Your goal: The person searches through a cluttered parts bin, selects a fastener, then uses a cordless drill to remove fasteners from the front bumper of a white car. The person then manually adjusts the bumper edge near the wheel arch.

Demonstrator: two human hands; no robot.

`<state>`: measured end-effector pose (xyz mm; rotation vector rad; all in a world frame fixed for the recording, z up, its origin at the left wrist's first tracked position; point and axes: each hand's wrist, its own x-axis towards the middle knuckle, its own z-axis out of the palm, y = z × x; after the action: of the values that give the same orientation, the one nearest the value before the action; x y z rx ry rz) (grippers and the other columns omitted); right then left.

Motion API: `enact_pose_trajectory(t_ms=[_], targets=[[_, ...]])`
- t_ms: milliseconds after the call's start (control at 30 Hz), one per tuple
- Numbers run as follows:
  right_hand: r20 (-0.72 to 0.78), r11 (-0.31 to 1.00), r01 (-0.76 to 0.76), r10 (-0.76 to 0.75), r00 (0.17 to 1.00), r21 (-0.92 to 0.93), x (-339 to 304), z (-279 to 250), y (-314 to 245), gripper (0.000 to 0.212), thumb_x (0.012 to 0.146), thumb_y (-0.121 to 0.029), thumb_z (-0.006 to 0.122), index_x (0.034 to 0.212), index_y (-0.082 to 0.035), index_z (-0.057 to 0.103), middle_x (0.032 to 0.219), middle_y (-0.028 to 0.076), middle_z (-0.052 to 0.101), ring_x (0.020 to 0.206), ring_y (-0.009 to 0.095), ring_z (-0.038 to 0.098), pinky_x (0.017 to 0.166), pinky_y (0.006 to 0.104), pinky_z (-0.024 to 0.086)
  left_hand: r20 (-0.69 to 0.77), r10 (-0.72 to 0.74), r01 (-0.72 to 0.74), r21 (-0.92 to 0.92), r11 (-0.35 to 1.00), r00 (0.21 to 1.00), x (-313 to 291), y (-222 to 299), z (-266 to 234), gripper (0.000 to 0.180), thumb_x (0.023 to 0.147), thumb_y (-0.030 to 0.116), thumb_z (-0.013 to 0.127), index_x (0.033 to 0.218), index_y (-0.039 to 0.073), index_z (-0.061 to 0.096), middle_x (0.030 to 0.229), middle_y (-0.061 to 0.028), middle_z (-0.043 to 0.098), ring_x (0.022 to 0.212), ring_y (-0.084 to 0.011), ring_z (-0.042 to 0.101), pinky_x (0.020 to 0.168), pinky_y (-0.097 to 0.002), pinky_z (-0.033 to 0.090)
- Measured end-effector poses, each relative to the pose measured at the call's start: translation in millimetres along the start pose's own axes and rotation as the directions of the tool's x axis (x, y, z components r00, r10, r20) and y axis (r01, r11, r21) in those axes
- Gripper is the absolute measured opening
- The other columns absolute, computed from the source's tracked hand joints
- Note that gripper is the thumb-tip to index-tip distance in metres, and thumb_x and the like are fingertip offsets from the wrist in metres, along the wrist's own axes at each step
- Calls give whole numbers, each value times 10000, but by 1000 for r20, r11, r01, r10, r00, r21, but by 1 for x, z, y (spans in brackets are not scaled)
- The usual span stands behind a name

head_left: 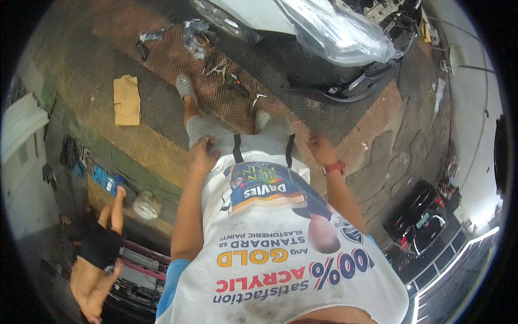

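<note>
My left hand [204, 154] rests against the left thigh of my grey shorts [216, 132], its fingers loosely bent with nothing seen in them. My right hand [322, 151] hangs a little apart from the right thigh, fingers slack and holding nothing visible. A red watch or band [334, 167] circles my right wrist. Ahead of my feet, a black and red power tool [236, 85] lies on the patterned floor. Close to my right shoe is a small metal hand tool [256, 103]. Pliers-like tools [217, 67] lie just beyond the power tool.
A white car [259, 13] stands ahead, its front partly stripped and wrapped in clear plastic [345, 38]. Below it lies a black bumper piece [345, 96]. Flattened cardboard [127, 101] is at left. Another person [97, 264] is behind left, near a bucket [147, 205]; a dark car [415, 213] is right.
</note>
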<state>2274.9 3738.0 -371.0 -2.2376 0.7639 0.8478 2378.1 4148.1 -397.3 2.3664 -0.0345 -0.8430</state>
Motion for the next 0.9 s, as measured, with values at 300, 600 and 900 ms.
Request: enact_pose_trajectory(t_ms=[300, 600, 900], targets=[[82, 958, -180, 165, 983, 223, -7, 135, -143, 218, 886, -195, 716, 991, -10, 667, 938, 184, 724, 849, 288, 705, 771, 400, 543, 314, 110, -89, -82, 993, 943, 128, -64, -179, 323, 777, 32, 771, 1084, 63, 678, 1058, -144, 705, 946, -306, 694, 819, -393, 553], [477, 911, -237, 52, 878, 338, -42, 152, -221, 147, 844, -103, 700, 960, -12, 695, 834, 150, 710, 779, 246, 685, 698, 368, 529, 592, -13, 126, -151, 980, 806, 139, -90, -252, 315, 833, 31, 755, 1139, 67, 687, 982, -56, 714, 794, -156, 649, 737, -309, 537], [584, 904, 49, -315, 748, 425, -21, 220, -212, 135, 850, -145, 631, 924, -53, 695, 827, 165, 700, 761, 328, 668, 691, 421, 518, 877, -41, 156, -39, 987, 479, 145, -79, -270, 291, 850, 95, 773, 1130, 57, 701, 926, -38, 699, 816, -123, 625, 773, -292, 515]])
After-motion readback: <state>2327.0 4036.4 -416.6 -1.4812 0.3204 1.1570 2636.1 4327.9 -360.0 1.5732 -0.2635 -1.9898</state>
